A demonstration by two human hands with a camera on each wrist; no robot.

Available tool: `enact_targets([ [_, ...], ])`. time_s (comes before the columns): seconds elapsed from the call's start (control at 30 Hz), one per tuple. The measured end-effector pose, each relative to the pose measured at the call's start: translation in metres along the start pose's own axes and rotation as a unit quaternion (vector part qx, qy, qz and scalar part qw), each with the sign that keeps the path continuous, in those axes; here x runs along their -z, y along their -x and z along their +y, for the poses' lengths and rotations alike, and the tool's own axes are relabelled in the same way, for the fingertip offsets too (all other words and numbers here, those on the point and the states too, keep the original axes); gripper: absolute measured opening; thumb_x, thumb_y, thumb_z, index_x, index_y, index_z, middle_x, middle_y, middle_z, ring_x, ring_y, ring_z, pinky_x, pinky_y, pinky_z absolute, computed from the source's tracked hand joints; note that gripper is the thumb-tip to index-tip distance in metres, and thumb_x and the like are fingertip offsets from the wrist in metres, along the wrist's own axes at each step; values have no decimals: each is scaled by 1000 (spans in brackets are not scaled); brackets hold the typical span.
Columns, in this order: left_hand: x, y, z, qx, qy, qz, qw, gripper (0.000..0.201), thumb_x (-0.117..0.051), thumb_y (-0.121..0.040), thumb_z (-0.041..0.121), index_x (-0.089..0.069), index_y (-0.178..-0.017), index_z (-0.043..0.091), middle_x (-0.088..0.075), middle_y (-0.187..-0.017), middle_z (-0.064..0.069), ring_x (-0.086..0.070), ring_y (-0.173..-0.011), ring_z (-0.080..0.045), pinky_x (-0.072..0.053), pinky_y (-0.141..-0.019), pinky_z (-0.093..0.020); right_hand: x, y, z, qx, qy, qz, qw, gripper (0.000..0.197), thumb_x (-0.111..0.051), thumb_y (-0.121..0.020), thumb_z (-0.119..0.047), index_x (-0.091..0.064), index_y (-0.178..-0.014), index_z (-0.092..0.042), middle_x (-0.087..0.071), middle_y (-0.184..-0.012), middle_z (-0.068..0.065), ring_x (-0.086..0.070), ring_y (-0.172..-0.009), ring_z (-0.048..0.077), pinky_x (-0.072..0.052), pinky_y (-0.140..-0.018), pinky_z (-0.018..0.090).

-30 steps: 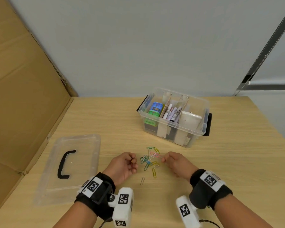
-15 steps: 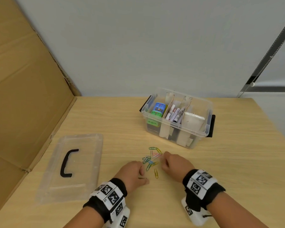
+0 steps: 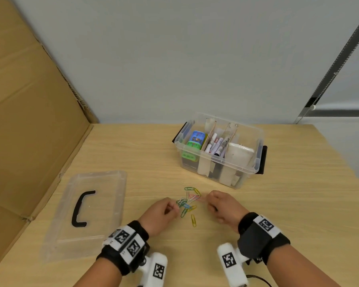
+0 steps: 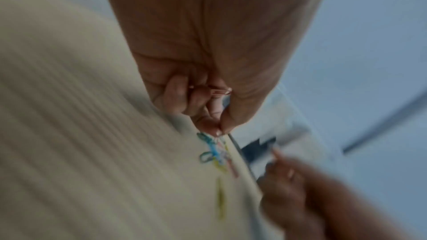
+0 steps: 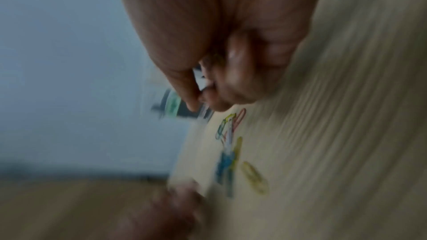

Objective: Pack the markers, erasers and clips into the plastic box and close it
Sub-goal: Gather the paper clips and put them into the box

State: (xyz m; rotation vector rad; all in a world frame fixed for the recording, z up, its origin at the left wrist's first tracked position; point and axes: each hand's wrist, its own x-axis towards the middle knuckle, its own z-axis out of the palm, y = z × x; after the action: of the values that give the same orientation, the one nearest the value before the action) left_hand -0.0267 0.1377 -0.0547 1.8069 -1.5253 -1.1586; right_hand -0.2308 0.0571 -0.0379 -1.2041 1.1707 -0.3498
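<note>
- Nearest me I see both wrists strapped with black bands and white camera blocks carrying square black-and-white markers.
- My left hand (image 3: 161, 214) rests low on the desk (image 3: 288, 214), at the left edge of the clip pile. Its fingers are curled in; the left wrist view shows a pink paper clip (image 4: 219, 91) tucked inside the curled fingers, and the thumb and forefinger meet at the tip right above the pile. So this grip is pinched on at least that clip.
- My right hand (image 3: 223, 208) sits at the right edge of the pile, fingers curled with the thumb meeting the fingertips. The right wrist view is blurred, so I cannot tell whether this grip holds a clip.
- Between the two hands lie the loose paper clips (image 3: 188, 200), green, yellow, blue, pink and silver, tangled together on the desk. One yellow clip (image 3: 193, 220) lies apart, on the side nearest me.
- To the left, the clear lid (image 3: 104, 204) lies flat on the desk with its black handle (image 3: 80, 208) facing up, well apart from the box.
- Farther back and to the right stands the clear plastic box (image 3: 220, 162), open, with black latches on both short ends. It has three compartments: the left holds the colourful erasers (image 3: 196, 141), the middle holds the markers (image 3: 216, 145), the right holds a white lump I cannot identify.
- A brown cardboard panel (image 3: 29, 100) leans along the desk's left side, with a pale wall behind.
</note>
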Motion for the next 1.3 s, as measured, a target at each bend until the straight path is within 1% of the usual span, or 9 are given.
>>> enact_targets([
  [0.17,11,-7,6,143,448,55,881,25,-35,-95,4,-58,-87,9,-47,-63,2,-39,-53,-10,-32,-45,-19,-32,8,2,54,442,-2,896,36,-65,-81,-48,-44,-85,-20,-51,-81,-5,-48,-72,14,-35,-57,23],
  [0.3,19,-13,9,164,564,32,808,21,-32,-91,13,-47,-77,13,-49,-65,-2,-43,-52,-13,-36,-43,-22,-43,8,-2,85,525,14,847,10,-46,-94,-27,-44,-92,-17,-54,-89,5,-43,-79,19,-27,-51,23],
  [0.43,12,-22,21,150,377,56,912,22,-36,-94,14,-50,-78,14,-41,-57,5,-36,-45,-8,-27,-41,-19,-35,6,-2,71,555,3,829,12,-45,-92,-25,-38,-87,-17,-35,-68,-7,-44,-73,21,-25,-49,23],
  [0.53,4,-24,27,59,3,46,997,17,-56,-91,34,-54,-93,17,-49,-75,11,-48,-68,-8,-34,-56,-18,-18,1,0,61,362,-27,930,23,-41,-95,-26,-40,-73,-21,-43,-67,-6,-40,-59,11,-29,-52,23],
  [0.6,-2,-24,27,42,-158,13,986,49,-69,-76,51,-51,-108,19,-53,-93,8,-51,-84,-10,-40,-69,-22,-5,1,1,24,45,-41,998,24,-34,-93,-18,-42,-71,-16,-41,-61,0,-32,-48,12,-24,-44,23],
  [0.7,-10,-26,28,40,-221,-16,974,61,-73,-72,50,-46,-115,17,-52,-113,1,-54,-100,-16,-45,-86,-28,10,3,-1,7,-234,-57,971,26,-31,-92,-18,-49,-75,-11,-44,-60,5,-28,-45,13,-13,-40,22],
  [0.83,-13,-29,29,10,-259,6,966,36,-61,-87,35,-48,-113,14,-53,-117,-5,-55,-100,-21,-43,-85,-29,12,-14,-7,78,57,32,995,25,-36,-99,-19,-57,-86,-17,-49,-68,-7,-41,-54,7,-33,-50,23],
  [1.07,-8,-22,29,2,-293,17,956,22,-50,-94,24,-55,-112,12,-49,-116,-5,-57,-97,-23,-42,-80,-28,-17,-27,-20,186,642,-16,743,25,-35,-98,-23,-39,-122,-18,-64,-100,10,-52,-76,26,-39,-61,32],
  [1.3,-9,-24,25,-2,-382,8,924,26,-38,-98,18,-48,-120,6,-48,-122,-11,-54,-104,-27,-44,-81,-35,-35,-30,-22,137,704,-10,696,33,-37,-97,-24,-40,-125,-6,-66,-107,11,-64,-92,31,-33,-63,33],
])
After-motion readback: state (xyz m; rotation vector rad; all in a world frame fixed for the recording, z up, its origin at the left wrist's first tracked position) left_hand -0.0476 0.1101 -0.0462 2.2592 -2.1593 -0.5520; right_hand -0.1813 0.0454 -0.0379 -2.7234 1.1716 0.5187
